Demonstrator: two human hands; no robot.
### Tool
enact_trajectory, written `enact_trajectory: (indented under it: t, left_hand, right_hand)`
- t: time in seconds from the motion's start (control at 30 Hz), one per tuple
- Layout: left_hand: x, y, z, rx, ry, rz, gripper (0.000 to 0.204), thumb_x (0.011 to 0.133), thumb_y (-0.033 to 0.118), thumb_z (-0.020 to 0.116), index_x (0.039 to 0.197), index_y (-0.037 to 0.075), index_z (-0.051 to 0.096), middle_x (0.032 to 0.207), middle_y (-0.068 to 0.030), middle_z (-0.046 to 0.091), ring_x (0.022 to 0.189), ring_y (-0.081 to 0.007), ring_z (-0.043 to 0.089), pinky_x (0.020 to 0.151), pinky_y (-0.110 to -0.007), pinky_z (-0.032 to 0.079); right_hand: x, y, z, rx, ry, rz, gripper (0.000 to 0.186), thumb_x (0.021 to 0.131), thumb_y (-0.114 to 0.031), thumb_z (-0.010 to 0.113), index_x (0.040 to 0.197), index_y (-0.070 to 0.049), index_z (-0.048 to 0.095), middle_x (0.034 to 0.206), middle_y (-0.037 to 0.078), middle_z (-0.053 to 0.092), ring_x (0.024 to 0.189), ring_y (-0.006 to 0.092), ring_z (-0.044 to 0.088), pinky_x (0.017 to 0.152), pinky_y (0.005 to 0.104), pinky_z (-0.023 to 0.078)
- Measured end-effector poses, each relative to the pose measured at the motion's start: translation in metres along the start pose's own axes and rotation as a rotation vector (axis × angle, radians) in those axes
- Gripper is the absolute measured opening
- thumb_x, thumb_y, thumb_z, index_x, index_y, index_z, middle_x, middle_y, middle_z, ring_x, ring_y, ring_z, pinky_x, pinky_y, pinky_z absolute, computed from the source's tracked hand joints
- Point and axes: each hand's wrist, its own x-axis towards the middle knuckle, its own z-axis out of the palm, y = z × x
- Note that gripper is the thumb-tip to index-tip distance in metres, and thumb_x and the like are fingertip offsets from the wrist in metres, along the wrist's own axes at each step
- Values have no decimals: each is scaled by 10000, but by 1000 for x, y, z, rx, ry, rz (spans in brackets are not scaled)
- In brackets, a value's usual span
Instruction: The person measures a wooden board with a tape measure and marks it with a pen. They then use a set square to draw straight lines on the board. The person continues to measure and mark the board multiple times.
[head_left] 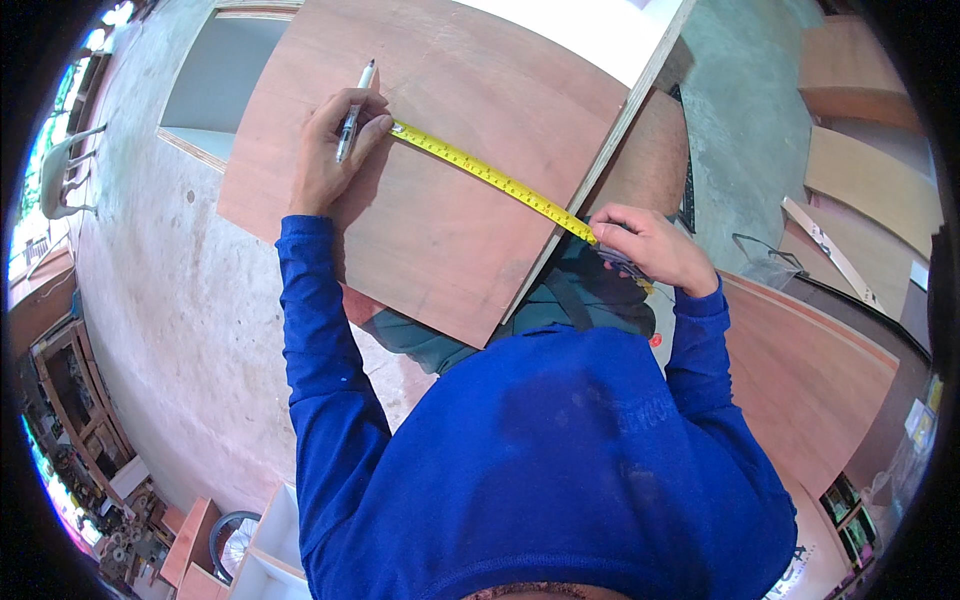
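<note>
A reddish plywood panel (440, 230) lies in front of me, its right edge close to my thigh. Across it runs the yellow blade of a tape measure (490, 177), slanting down to the right. My left hand (343, 140) is closed on a white pen (350, 125) with a dark tip, and its fingertips meet the blade's far end. Past the panel's right edge, my right hand (655, 245) grips the dark tape case, mostly hidden by the fingers, with the thumb near where the blade comes out.
A box-like cabinet piece (215, 85) stands on the floor beyond the panel's left side. Plywood sheets (860, 170) lean at the right, and another panel (800, 370) lies beside my right arm. A chair (65, 175) is at far left; white drawers (270, 560) sit lower left.
</note>
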Motion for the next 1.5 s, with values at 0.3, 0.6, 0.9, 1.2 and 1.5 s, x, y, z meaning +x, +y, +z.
enact_trajectory:
  t: [0.3,0.6,0.9,1.2,1.5]
  left_hand:
    - [0,2,-2,68,-12,38,200,965,146,800,1123,49,725,981,-81,750,929,-194,684,871,-348,537]
    - [0,4,-3,28,-7,31,208,934,144,831,1104,59,747,1001,-90,771,934,-211,740,867,-344,574]
    - [1,0,-4,-40,-20,9,202,914,149,855,1066,63,752,983,-69,770,920,-195,718,863,-353,563]
    - [2,2,-6,-25,-34,6,201,893,134,864,1053,68,761,958,-60,769,918,-190,700,865,-348,553]
    - [4,2,-8,17,-47,33,205,885,134,868,1052,71,767,955,-62,776,916,-189,710,864,-345,556]
  right_hand:
    - [-1,-1,0,-4,9,-18,353,1081,-342,589,1168,-26,720,886,80,742,764,165,706,680,336,559]
    - [0,1,0,-32,15,-48,344,1083,-338,586,1153,-25,710,884,82,739,772,164,698,699,330,550]
    - [0,2,-2,-30,-6,-41,313,1103,-324,573,1158,-40,693,859,39,730,726,102,678,636,277,545]
    - [-1,1,-3,-3,-13,-29,315,1105,-327,569,1161,-43,692,858,31,724,731,97,670,643,275,545]
    - [0,0,-4,3,-18,-21,321,1103,-332,564,1164,-43,692,858,34,725,729,100,669,635,276,543]
